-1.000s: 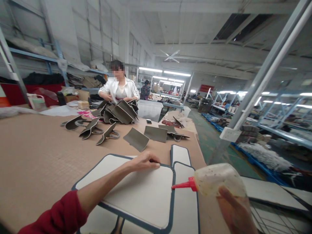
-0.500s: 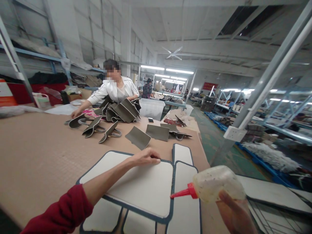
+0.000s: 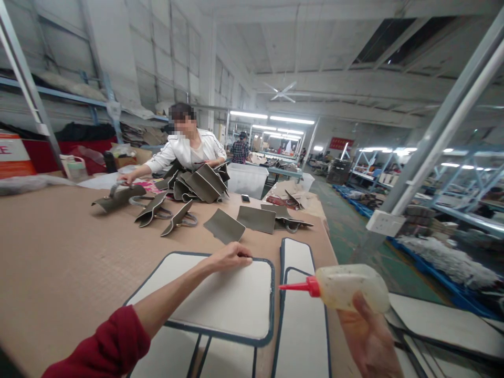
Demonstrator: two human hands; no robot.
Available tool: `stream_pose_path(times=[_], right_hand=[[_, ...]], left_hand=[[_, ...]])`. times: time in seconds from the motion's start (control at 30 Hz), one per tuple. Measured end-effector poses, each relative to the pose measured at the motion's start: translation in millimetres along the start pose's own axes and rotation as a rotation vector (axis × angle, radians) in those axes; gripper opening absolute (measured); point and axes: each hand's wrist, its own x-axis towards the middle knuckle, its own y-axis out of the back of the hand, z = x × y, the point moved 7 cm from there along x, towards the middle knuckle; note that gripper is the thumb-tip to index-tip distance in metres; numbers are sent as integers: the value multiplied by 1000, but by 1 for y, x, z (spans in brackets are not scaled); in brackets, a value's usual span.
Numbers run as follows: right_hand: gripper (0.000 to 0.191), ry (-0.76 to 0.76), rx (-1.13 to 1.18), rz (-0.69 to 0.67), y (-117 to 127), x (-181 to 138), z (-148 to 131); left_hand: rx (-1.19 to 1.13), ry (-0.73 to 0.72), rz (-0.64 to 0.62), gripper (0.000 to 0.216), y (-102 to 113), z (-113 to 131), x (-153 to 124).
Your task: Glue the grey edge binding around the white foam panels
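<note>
Brown worktable (image 3: 59, 252): left hand (image 3: 230, 256) flat on panel (image 3: 220, 299); right hand (image 3: 368, 341) grips unlabelled glue bottle (image 3: 346, 286).

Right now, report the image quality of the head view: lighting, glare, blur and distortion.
Head view: even light from ceiling tube lights, which blow out to white glare, as do the far lamps on the right. Strong wide-angle bending: the metal post leans and the table edges curve. The left hand on the white panel and the right hand with the glue bottle look sharp; the far aisle is soft.
</note>
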Motion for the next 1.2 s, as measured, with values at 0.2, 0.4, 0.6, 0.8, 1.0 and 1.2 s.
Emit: stream_pose_path(times=[0.2,0.4,0.6,0.8,1.0,1.2], right_hand=[[72,70,-107,-143,-11,10,-3],[72,-8,-107,-189,-6,14,8],[70,-49,-102,-257,-10,6,9],[69,-99,-140,-348,7,14,23],[72,-77,-124,-302,10,6,17],[76,-25,-99,-207,3,-6,1]], left_hand=[[6,-38,-51,23,0,11,-4],[-4,-48,-77,19,4,20,-7],[-19,-63,-74,19,9,21,-6],[-3,-76,-52,21,11,17,-4],[16,-59,-2,23,17,17,-5],[-9,-20,57,27,24,10,-4]])
